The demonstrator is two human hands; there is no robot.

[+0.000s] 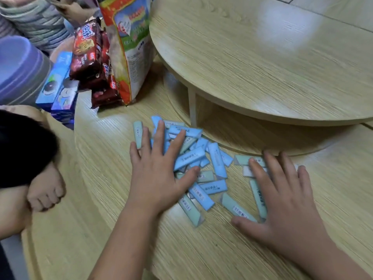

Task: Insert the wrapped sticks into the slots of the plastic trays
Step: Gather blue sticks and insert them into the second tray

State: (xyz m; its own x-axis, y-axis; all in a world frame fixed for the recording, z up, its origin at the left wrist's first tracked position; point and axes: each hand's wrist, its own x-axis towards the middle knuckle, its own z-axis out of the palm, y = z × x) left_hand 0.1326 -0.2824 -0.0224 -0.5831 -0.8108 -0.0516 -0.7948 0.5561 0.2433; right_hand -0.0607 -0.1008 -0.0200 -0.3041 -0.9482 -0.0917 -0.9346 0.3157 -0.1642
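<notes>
From the head camera, both hands are lying flat and spread over a loose heap of wrapped sticks [198,158] on the wooden tabletop [201,249], the left hand [159,174] pressing on the heap's near-left side and the right hand [282,199] covering a few stragglers to the right; the fingers [160,136] of both hands are splayed open and are grasping nothing. No plastic tray is showing anywhere in this view, so the step in hand is looking like gathering the sticks, and doing it well is probably meaning sweeping both palms inward, keeping the sticks flat rather than piling them, then lifting one by its middle. The sticks are lying on their sides with long axes pointing every which way, several angling away toward the raised round table [262,67], others running nearly crosswise. Snack packets [88,51] and a blue box [58,81] are standing well apart at the upper left
</notes>
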